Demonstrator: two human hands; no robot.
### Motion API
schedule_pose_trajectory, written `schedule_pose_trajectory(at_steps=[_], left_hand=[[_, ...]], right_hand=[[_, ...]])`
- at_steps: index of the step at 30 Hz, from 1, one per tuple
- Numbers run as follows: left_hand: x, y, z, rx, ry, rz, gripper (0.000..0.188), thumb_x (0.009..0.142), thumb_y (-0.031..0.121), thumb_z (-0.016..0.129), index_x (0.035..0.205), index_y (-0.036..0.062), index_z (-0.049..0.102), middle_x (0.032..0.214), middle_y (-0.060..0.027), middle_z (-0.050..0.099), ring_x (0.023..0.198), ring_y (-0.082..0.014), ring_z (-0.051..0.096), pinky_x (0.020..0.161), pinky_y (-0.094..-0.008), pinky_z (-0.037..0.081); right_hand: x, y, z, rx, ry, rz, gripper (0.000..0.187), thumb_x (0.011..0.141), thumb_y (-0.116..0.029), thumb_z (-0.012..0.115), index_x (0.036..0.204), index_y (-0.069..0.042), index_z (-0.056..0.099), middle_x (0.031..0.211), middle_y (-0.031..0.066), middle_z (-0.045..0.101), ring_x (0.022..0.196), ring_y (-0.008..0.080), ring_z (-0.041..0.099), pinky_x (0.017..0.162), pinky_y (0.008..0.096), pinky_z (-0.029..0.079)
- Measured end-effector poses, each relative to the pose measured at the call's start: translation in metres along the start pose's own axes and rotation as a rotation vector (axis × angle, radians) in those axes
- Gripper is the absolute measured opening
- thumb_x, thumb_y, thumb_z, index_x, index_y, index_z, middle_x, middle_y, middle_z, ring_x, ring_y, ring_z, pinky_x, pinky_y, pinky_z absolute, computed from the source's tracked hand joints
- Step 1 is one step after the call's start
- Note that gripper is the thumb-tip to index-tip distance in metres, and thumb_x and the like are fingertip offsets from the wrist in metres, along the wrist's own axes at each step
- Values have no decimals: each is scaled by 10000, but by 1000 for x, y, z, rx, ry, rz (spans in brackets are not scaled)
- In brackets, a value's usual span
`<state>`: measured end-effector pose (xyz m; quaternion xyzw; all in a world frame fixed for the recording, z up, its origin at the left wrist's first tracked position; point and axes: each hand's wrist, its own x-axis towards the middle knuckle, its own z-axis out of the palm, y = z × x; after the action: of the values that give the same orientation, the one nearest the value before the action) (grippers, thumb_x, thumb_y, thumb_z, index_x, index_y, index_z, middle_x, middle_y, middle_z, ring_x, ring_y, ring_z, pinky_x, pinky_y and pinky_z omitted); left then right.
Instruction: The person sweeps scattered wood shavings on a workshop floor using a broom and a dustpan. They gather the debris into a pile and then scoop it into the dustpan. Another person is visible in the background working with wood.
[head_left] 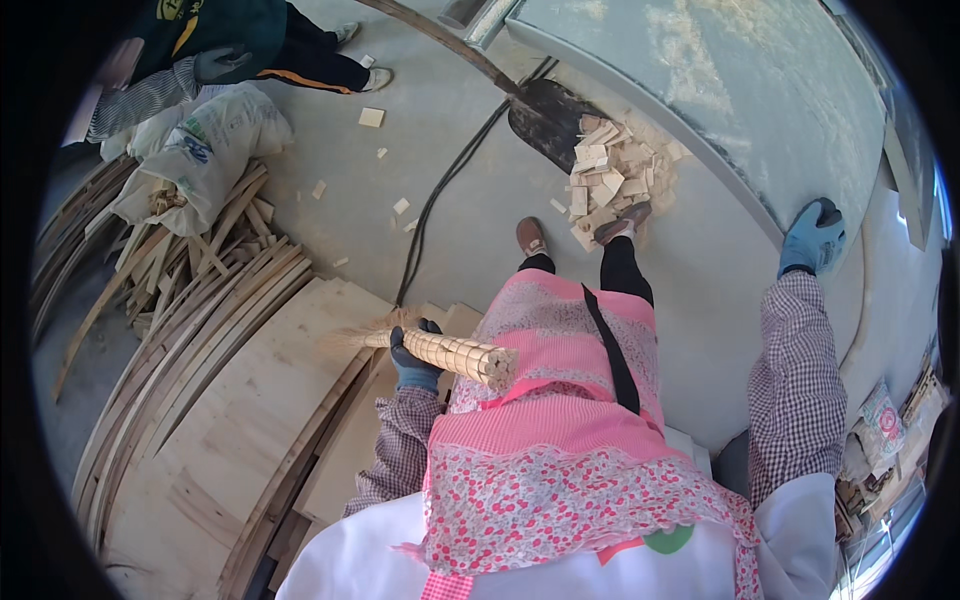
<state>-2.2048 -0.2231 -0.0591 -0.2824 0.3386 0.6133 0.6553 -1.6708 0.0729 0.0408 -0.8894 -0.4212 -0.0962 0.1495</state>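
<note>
My left hand (416, 362), in a blue and dark glove, is closed around the handle of a straw hand broom (462, 358). The broom lies sideways in front of the pink apron (560, 410), its bound handle end to the right and its frayed bristles to the left. My right hand (812, 240), gloved in the same colours, rests at the edge of a large metal-topped table (770, 110). Its fingers are bent, partly hidden, and no object shows in them. Below the table, a shovel (545, 115) with a dark blade touches a heap of wood offcuts and sawdust (620, 175).
Curved wooden boards (230, 420) are stacked at the left, with scrap strips and a white sack (215, 150) beyond. A black cable (440, 200) crosses the floor. Another person's gloved hand (222, 64) is at the upper left. More bagged scraps (885, 425) stand at the right.
</note>
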Motion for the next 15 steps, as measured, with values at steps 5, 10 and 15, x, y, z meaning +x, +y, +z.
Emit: schedule_pose_trajectory(at_steps=[5, 10, 15], left_hand=[[13, 7, 14, 176, 174, 82, 487, 679, 464, 553, 893, 31, 491, 837, -96, 548, 793, -230, 533, 732, -350, 447], [18, -12, 66, 134, 231, 291, 455, 691, 434, 566, 850, 19, 467, 767, -112, 553, 703, -235, 552, 703, -325, 472], [16, -10, 51, 2, 166, 258, 439, 699, 419, 571, 843, 15, 475, 780, -111, 558, 725, -234, 554, 721, -325, 469]], right_hand=[[-2, -3, -5, 7, -10, -6, 389, 751, -388, 451, 997, -90, 498, 1019, 156, 477, 958, 305, 441, 811, 423, 341], [-2, -6, -10, 5, -27, 1, 389, 749, -382, 451, 997, -86, 496, 1003, 151, 480, 949, 299, 443, 810, 410, 345], [-1, -9, -5, -4, -18, 32, 399, 742, -381, 457, 1006, -83, 490, 1004, 150, 479, 946, 296, 445, 807, 414, 348]])
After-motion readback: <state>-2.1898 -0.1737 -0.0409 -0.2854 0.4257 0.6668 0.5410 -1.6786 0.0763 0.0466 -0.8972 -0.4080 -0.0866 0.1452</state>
